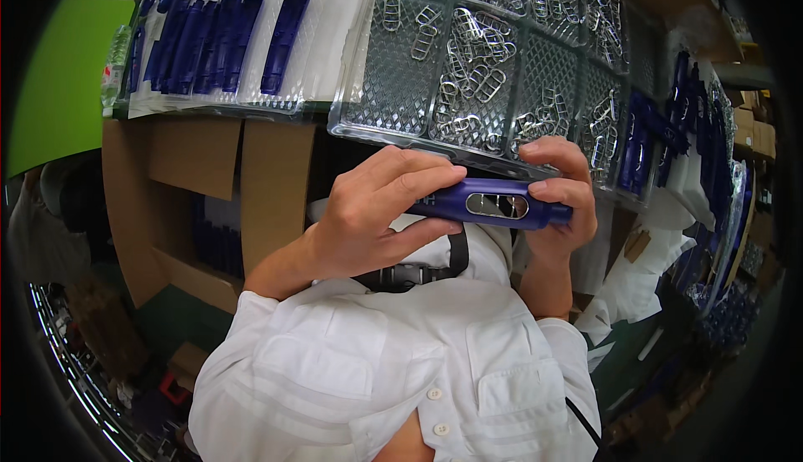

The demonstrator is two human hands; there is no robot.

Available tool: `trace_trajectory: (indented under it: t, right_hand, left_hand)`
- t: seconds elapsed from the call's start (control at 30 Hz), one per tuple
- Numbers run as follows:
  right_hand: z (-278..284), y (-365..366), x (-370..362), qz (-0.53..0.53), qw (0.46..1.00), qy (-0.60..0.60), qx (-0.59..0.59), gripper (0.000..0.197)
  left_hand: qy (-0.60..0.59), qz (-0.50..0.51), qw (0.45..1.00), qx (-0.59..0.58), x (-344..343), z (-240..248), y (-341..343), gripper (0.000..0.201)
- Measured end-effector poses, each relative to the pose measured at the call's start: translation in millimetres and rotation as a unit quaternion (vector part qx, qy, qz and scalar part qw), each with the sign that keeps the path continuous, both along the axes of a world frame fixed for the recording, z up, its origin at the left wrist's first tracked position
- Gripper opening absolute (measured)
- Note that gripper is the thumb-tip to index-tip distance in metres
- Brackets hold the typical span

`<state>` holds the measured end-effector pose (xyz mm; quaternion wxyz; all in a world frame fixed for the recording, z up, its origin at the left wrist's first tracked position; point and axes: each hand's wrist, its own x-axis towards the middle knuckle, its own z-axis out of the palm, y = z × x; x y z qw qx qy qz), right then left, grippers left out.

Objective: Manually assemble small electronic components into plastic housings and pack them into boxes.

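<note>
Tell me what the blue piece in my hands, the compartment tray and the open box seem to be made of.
Blue piece: probably plastic, satin finish, judging by its smooth, moulded-looking surface and soft sheen.
Compartment tray: likely thin clear plastic, shiny, with see-through glints.
Open box: cardboard, matt brown with creased folds.

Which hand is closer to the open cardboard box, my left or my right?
Left. Your left hand, on the left end of the blue casing, is right of the open cardboard box; your right hand, at the other end, is farther right.
</note>
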<state>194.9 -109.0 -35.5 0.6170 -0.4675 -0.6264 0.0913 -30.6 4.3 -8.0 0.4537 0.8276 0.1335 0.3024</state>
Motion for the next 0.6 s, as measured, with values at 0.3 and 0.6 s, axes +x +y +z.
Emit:
trace_trajectory:
  t: [0.3,0.6]
  right_hand:
    - [3,4,7,0.036,0.999,0.000,-0.013,0.034]
    - [-3,-8,-6,-0.011,1.000,0.008,-0.019,0.040]
  left_hand:
    - [-0.008,-0.013,1.000,-0.021,2,2,3,0.057]
    - [-0.010,-0.021,0.999,-0.026,5,-6,-1,0.056]
